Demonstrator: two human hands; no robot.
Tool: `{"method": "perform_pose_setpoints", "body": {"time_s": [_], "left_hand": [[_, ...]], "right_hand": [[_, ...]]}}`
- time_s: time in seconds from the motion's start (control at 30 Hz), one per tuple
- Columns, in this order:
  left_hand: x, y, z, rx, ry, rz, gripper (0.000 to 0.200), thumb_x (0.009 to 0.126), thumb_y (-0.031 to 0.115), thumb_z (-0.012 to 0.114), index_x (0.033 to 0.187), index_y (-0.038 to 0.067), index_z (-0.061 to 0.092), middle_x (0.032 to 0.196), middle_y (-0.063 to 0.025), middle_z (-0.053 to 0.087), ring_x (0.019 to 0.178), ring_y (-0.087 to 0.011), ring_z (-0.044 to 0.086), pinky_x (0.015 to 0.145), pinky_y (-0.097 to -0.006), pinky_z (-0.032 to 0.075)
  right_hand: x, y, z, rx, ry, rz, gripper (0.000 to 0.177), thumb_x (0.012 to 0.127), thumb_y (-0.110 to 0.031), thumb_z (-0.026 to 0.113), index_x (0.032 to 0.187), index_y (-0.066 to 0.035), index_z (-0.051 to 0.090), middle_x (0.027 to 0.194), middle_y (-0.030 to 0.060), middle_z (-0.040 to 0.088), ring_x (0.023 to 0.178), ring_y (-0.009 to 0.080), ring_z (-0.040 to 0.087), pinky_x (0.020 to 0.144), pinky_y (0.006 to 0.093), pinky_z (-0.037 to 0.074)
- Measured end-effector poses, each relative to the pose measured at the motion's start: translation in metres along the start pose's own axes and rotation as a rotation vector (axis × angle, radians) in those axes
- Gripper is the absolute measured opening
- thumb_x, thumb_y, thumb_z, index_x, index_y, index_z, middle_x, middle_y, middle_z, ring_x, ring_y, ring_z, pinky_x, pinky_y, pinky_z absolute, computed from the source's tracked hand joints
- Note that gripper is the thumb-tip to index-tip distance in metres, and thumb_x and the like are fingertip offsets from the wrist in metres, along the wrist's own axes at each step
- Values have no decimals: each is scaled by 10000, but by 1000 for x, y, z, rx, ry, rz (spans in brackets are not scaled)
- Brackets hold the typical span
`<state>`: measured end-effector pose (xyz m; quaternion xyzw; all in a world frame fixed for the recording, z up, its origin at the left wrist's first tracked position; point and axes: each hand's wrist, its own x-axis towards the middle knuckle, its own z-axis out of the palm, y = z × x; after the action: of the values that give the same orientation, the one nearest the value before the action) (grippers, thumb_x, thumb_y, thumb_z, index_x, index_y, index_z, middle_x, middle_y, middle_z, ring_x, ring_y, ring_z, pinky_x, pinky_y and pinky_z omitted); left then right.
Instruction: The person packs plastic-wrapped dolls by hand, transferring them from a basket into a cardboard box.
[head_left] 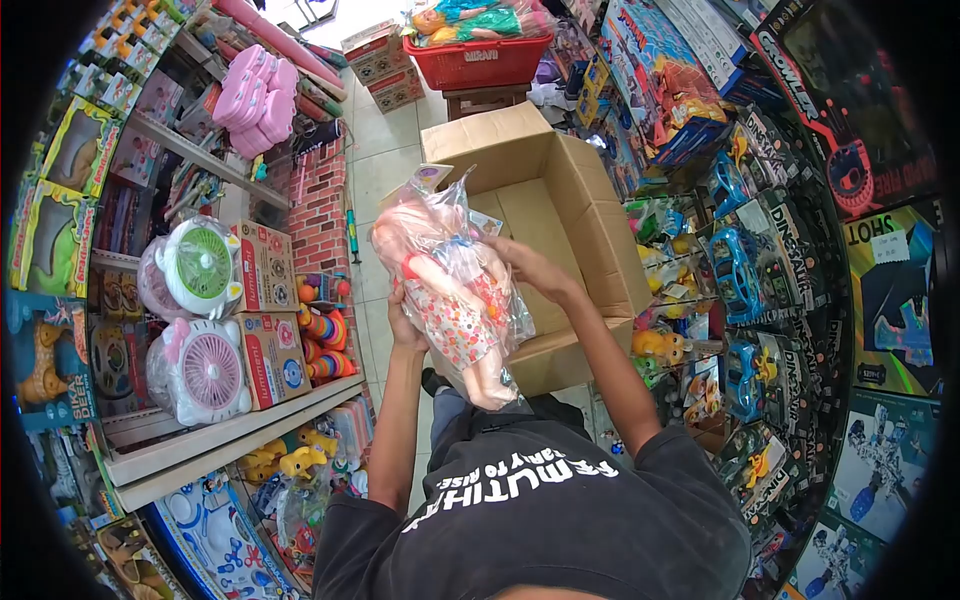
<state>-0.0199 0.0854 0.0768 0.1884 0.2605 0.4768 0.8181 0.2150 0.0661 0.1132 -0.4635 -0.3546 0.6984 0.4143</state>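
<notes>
Clear crinkled plastic is seen wrapped around a pale-bodied doll in a red-patterned floral dress. It is held up at the middle of the head view, tilted with its head toward the upper left and its legs toward the lower right. The bagged doll is gripped from both sides. The left hand is closed against the lower left edge of the bag, with its fingers largely hidden behind the plastic. The right hand is curled over the upper right side, with its fingers pressed onto the wrap. The doll is positioned just in front of an open brown cardboard box whose flaps are folded outward; whether bag and box touch cannot be determined. A black T-shirt with white lettering is noted below the arms. Above the white shelf on the left, a green-and-white round fan in plastic wrap is seen over a pink-and-white round fan. A red plastic basket holding bagged toys is recorded beyond the box, set on a wooden stool. Colourful boxed toys are stacked along the right-hand shelving.
</notes>
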Motion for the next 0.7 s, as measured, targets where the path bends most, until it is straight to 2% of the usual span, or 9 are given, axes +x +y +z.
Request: {"method": "perform_pose_setpoints", "body": {"time_s": [0.1, 0.13, 0.3, 0.4, 0.47, 0.5, 0.57, 0.6, 0.7], "left_hand": [[5, -7, 0, -81, -58, -82, 544, 798, 393, 496, 1222, 54, 461, 1171, -124, 557, 1052, -265, 557, 918, -407, 444], [4, -8, 5, -54, -49, -73, 499, 822, 377, 458, 1211, 64, 471, 1138, -109, 574, 1023, -253, 570, 900, -405, 455], [7, -6, -2, -17, -38, -35, 461, 810, 359, 486, 1156, 56, 505, 1122, -111, 581, 1005, -246, 579, 880, -397, 469], [-2, 2, 5, 14, 50, -19, 429, 812, 365, 495, 1108, 56, 532, 1059, -99, 608, 951, -224, 602, 871, -380, 470], [-8, 5, -1, 32, 78, 2, 431, 813, 367, 494, 1109, 55, 532, 1059, -97, 608, 958, -225, 599, 874, -379, 467], [-9, 6, -1, 51, 101, 26, 433, 814, 369, 492, 1109, 55, 532, 1058, -96, 608, 965, -226, 597, 877, -379, 464], [-10, 6, 1, 37, 104, 34, 444, 814, 376, 491, 1115, 52, 527, 1061, -96, 605, 977, -226, 592, 883, -379, 459], [-10, 6, 3, 39, 100, 23, 446, 819, 375, 488, 1122, 50, 522, 1065, -98, 603, 981, -226, 591, 882, -378, 460], [-8, 3, 1, 60, 88, 17, 446, 832, 368, 483, 1135, 42, 511, 1072, -103, 598, 988, -226, 587, 884, -377, 460]], "right_hand": [[4, 19, 3, -321, 62, -210, 599, 841, -315, 606, 1293, 0, 371, 1195, 140, 489, 1094, 205, 470, 919, 307, 375], [3, 20, 3, -223, 80, -209, 572, 808, -238, 659, 1257, -7, 389, 1141, 115, 502, 1041, 172, 480, 886, 295, 394], [-5, 21, -17, -19, 147, -187, 468, 811, -222, 655, 1166, -13, 433, 1046, 87, 537, 954, 153, 522, 807, 297, 438], [-14, 13, -40, -26, 333, -315, 419, 800, -204, 652, 1112, -12, 447, 1002, 98, 556, 923, 185, 542, 785, 313, 449], [-10, 24, -64, -569, 611, -428, 429, 775, -214, 651, 1085, -14, 432, 1017, 162, 565, 935, 279, 571, 787, 359, 458], [-8, 28, -67, -568, 615, -426, 429, 775, -214, 651, 1085, -14, 432, 1017, 162, 565, 935, 279, 571, 787, 359, 458], [-3, 36, -72, -848, 675, -163, 475, 745, -244, 655, 1084, -23, 408, 1058, 236, 548, 953, 384, 562, 796, 426, 454], [5, 48, -74, -915, 649, -66, 625, 720, -286, 670, 1184, -1, 362, 1121, 265, 524, 995, 419, 539, 822, 460, 449], [31, 96, -64, -1134, 570, 69, 608, 706, -311, 667, 1111, 18, 356, 1009, 296, 553, 926, 428, 567, 793, 449, 468]]}}
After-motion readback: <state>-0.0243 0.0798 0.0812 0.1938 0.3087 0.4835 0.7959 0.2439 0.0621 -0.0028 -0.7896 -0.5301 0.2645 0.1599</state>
